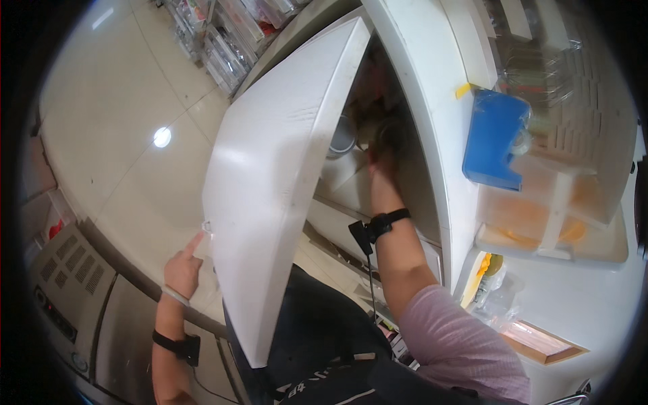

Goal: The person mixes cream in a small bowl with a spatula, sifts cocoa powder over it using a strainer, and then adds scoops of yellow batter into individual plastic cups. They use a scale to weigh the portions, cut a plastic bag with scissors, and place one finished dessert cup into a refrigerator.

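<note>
A white cabinet door (260, 148) stands swung out in front of me. The index finger of my left hand (181, 273) is stretched to the small handle (206, 227) on the door's left edge; its other fingers are curled loosely and hold nothing that I can see. My right arm reaches into the dark cabinet behind the door. Inside, my right hand (379, 158) is blurred and shadowed, so its fingers and anything in them cannot be made out. A round grey container (343, 135) is nearest to it, just left.
On the white counter (574, 324) at right are a blue holder (496, 138), a clear plastic bin (540, 223) and a wooden-framed piece (543, 342). A metal appliance (67, 290) stands at lower left. Packaged goods (226, 50) line a shelf beyond the tiled floor.
</note>
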`<action>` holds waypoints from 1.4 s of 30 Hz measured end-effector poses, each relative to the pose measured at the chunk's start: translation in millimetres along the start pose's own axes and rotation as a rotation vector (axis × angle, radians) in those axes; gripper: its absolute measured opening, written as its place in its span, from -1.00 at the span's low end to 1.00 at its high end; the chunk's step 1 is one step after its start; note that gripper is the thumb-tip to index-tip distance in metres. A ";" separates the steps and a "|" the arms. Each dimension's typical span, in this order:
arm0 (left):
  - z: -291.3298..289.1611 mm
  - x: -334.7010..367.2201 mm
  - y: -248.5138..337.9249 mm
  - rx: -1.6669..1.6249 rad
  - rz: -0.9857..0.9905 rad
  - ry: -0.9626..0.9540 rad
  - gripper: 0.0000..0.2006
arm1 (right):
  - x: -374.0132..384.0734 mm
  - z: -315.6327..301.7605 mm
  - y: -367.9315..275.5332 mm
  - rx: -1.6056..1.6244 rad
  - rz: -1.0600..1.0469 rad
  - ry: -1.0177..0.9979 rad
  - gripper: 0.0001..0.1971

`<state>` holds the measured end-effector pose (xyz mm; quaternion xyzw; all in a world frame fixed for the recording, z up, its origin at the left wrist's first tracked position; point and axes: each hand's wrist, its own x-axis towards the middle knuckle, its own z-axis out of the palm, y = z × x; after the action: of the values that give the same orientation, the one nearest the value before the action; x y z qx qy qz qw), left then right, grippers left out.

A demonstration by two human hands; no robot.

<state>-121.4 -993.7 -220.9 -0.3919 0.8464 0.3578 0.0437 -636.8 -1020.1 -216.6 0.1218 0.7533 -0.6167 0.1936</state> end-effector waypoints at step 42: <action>255.9 -717.0 504.3 -0.810 -0.910 2.116 -0.83 | -827.8 -551.0 150.0 -1.069 -0.727 -2.888 -0.77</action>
<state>-30.7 -156.3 132.0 -0.7357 0.0772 0.0521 -0.6709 89.8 -405.1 107.5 0.8026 -0.0510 -0.1058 -0.5848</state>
